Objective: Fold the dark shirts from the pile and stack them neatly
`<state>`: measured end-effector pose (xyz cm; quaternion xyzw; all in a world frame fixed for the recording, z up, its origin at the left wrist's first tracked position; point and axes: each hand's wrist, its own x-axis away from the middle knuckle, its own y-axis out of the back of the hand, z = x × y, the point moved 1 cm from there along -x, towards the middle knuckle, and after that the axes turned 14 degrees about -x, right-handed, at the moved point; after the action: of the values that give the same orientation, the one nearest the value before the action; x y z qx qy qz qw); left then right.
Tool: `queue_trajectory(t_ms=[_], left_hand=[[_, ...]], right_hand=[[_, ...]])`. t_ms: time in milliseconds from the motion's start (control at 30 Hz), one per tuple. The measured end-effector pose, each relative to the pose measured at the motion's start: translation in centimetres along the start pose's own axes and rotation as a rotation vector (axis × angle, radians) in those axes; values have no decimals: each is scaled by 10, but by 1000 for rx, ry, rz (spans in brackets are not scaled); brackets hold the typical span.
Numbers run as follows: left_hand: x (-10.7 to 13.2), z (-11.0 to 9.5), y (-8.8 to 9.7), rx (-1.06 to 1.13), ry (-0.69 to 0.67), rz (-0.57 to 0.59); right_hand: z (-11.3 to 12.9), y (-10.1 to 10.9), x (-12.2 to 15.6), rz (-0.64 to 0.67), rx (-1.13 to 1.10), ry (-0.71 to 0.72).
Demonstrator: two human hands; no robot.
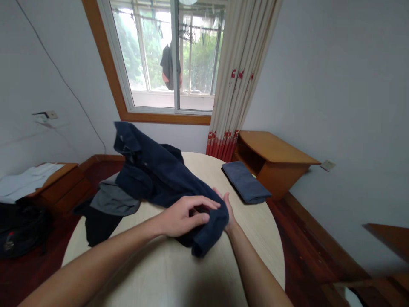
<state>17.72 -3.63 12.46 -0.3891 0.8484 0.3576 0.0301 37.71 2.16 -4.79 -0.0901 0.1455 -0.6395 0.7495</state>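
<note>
A dark navy garment (153, 175) lies crumpled across the round pale wooden table (166, 273), one end raised toward the window. My left hand (185, 215) rests on its near end with fingers curled, pinching the cloth. My right hand (228, 209) is partly tucked under the same end of the garment; only its fingertips and wrist show, pressed against the fabric. A grey garment (111, 200) and a black one (96, 226) lie under the navy one at the table's left edge.
A folded blue-grey cloth (246, 181) lies at the table's far right. Behind it stands a low wooden cabinet (275, 157) beside a red-patterned curtain (236, 85). A dark bag (19, 230) and a wooden bench with white cloth (28, 179) are at left.
</note>
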Motion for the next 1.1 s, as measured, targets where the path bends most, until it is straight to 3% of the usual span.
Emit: queue_trajectory(t_ms=[167, 300, 367, 433, 500, 533, 700, 800, 900, 967, 1033, 1100], left_hand=[[30, 72, 9, -364, 356, 34], [56, 115, 9, -630, 605, 174], [68, 124, 0, -707, 708, 229], [79, 130, -9, -723, 758, 269], [88, 137, -16, -699, 732, 299], [91, 141, -18, -694, 696, 301], [102, 161, -14, -753, 485, 189], [100, 168, -10, -782, 391, 124], [98, 172, -5, -784, 334, 42], [99, 173, 2, -771, 300, -29], [104, 171, 14, -742, 259, -131], [111, 164, 29, -714, 230, -290]], right_hand=[[2, 3, 4, -28, -114, -120], [0, -2, 9, -12, -113, -175], [5, -9, 15, 97, -127, -246], [12, -16, 23, 288, -155, -349], [17, -19, 28, 430, -144, -407], [17, -18, 29, 424, -105, -394], [6, 6, 12, -123, 387, -10], [-3, 12, 3, -155, 709, 106], [-5, 9, 0, -94, 957, 76], [1, 12, 1, -124, 1085, 39], [15, 22, 5, -241, 1159, 59], [34, 37, 11, -424, 1183, 171]])
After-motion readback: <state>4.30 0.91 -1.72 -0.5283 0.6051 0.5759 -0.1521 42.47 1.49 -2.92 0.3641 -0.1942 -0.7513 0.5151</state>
